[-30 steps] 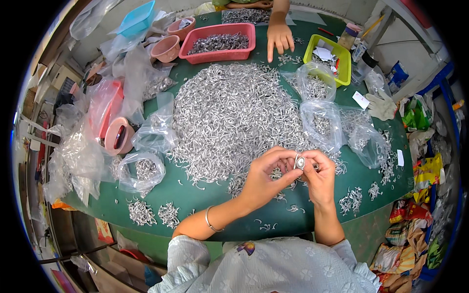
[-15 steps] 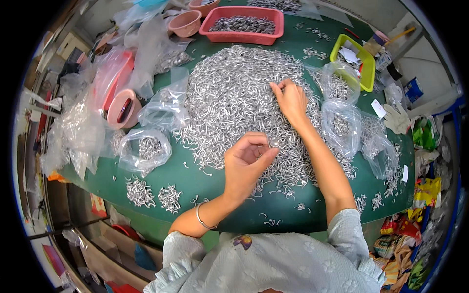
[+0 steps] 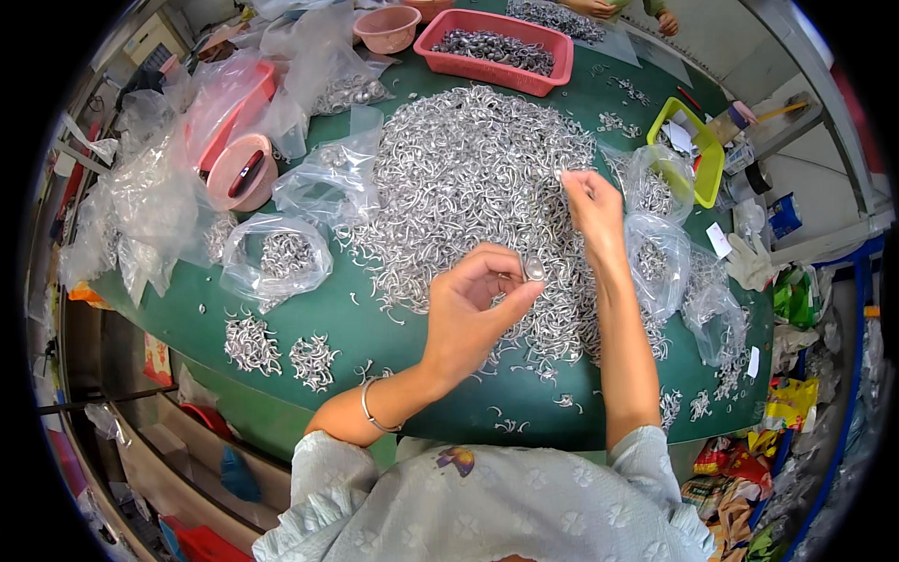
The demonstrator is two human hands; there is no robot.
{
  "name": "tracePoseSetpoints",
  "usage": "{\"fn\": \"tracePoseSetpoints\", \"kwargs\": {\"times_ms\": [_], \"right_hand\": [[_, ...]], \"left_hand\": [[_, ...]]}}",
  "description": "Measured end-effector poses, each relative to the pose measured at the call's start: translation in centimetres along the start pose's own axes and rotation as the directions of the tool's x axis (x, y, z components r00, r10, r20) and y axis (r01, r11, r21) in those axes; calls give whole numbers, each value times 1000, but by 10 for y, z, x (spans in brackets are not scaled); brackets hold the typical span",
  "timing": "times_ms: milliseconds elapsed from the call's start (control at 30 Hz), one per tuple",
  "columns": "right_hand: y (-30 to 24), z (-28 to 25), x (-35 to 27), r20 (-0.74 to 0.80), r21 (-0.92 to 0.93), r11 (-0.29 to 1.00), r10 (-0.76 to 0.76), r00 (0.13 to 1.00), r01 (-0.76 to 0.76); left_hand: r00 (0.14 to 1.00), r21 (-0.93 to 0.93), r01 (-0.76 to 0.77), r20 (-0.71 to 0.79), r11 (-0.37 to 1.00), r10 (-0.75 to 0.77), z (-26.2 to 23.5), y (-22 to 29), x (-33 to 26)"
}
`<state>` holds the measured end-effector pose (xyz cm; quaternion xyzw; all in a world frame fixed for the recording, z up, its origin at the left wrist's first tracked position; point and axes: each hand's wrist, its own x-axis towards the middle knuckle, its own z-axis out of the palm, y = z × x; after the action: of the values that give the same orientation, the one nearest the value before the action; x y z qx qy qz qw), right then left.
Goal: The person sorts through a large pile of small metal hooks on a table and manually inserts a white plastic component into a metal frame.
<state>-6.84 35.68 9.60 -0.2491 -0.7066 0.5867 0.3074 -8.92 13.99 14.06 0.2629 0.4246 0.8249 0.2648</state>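
A large heap of small curved silvery metal pieces [image 3: 468, 159] covers the middle of the green table. In front of it my left hand [image 3: 478, 304] is closed, pinching a round shiny metal piece [image 3: 534, 269] between thumb and forefinger. Farther off, over the heap's right side, my right hand [image 3: 596, 211] has its fingertips drawn together in a pinch. Something small and pale shows at those fingertips, too tiny to make out. A metal bangle [image 3: 370, 409] circles my left wrist.
Clear plastic bags of metal pieces [image 3: 279, 258] flank the heap. A pink tray [image 3: 426, 42] and a yellow-green basket [image 3: 714, 164] stand beyond. Small piles [image 3: 251, 345] lie near the front edge. Another person's hand [image 3: 667, 23] shows at the far side.
The view has shifted a little, bringing another person's hands in at the far side. My right hand has moved slightly right over the heap. My left hand keeps its pinch on the round piece.
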Motion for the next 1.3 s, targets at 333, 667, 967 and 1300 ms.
{"fn": "tracePoseSetpoints", "kwargs": {"times_ms": [333, 667, 967, 1300], "right_hand": [[-97, -14, -133, 230, 580, 801, 12, 973, -147], [-114, -12, -163, 150, 543, 833, 24, 988, -102], [-122, -5, -177, 271, 670, 712, 29, 962, -210], [-130, -7, -184, 320, 659, 703, 59, 945, -267]], "left_hand": [[998, 57, 21, 56, 998, -24, 16, 18, -15], [992, 25, 4, 125, 1000, -7, 25, 27, -35], [989, 62, 1, 150, 998, -10, 31, 32, -44], [979, 23, 50, 198, 998, -53, 29, 37, -47]]}}
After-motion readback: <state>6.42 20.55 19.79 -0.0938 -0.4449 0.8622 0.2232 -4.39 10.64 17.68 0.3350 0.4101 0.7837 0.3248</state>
